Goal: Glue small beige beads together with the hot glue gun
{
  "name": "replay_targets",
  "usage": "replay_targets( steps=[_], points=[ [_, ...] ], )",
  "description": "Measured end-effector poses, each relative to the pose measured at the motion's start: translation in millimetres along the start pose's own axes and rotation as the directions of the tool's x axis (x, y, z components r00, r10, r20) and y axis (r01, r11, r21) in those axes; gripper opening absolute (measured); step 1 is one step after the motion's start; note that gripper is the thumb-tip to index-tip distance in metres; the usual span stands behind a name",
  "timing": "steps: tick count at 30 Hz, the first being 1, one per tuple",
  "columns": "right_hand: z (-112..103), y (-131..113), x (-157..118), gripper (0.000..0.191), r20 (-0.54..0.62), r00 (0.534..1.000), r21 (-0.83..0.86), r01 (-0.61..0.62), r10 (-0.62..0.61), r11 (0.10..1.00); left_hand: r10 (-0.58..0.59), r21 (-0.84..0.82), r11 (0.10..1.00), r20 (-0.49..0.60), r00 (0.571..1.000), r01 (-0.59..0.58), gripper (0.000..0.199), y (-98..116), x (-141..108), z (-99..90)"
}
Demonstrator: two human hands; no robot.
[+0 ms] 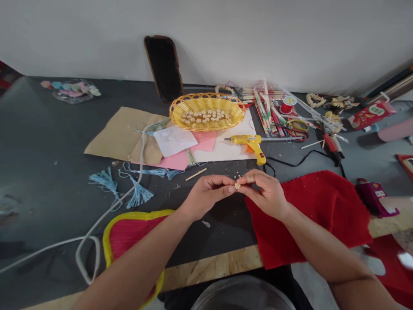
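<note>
Between the fingertips of both hands is a small cream flower-shaped piece (237,186). My left hand (209,192) pinches it from one side, thumb and forefinger closed. My right hand (265,192) has its fingers closed on the opposite side. Beyond the hands, a yellow glue gun (248,140) lies on a white sheet (222,148). Behind that, a yellow woven basket (207,103) holds several similar cream pieces (206,116). A short thin stick (196,174) lies by my left hand. Red cloth (322,211) spreads beneath my right forearm.
A phone (164,69) leans on the wall. Brown paper (119,133), blue tassels (138,194) and a white cable (119,200) lie left. Sticks (263,110), red thread (288,104), scissors (298,125), pliers (332,144) and a red carton (371,115) are at the right.
</note>
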State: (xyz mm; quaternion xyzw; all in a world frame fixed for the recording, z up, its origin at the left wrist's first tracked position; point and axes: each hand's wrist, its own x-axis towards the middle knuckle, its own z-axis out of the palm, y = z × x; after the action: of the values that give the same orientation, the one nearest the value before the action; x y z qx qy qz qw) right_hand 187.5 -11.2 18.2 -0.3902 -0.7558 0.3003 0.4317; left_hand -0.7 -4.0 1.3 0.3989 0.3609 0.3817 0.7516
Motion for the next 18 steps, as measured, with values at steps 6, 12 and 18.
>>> replay_targets(
  steps=[6,12,18],
  points=[
    [1.5,1.5,-0.7,0.006,0.010,1.000,-0.031,0.012,-0.012,0.999,0.011,0.038,0.999,-0.005,1.000,-0.011,0.014,1.5,0.4,0.6],
    [2.0,3.9,-2.4,0.008,0.005,0.999,-0.064,0.046,-0.046,0.997,0.019,0.041,0.999,0.003,1.000,-0.019,0.014,0.9,0.0,0.5],
    [1.5,2.9,-1.7,0.009,0.004,1.000,-0.039,0.031,-0.030,0.999,0.016,0.031,0.999,0.020,1.000,-0.016,0.019,0.2,0.7,-0.2]
  ],
)
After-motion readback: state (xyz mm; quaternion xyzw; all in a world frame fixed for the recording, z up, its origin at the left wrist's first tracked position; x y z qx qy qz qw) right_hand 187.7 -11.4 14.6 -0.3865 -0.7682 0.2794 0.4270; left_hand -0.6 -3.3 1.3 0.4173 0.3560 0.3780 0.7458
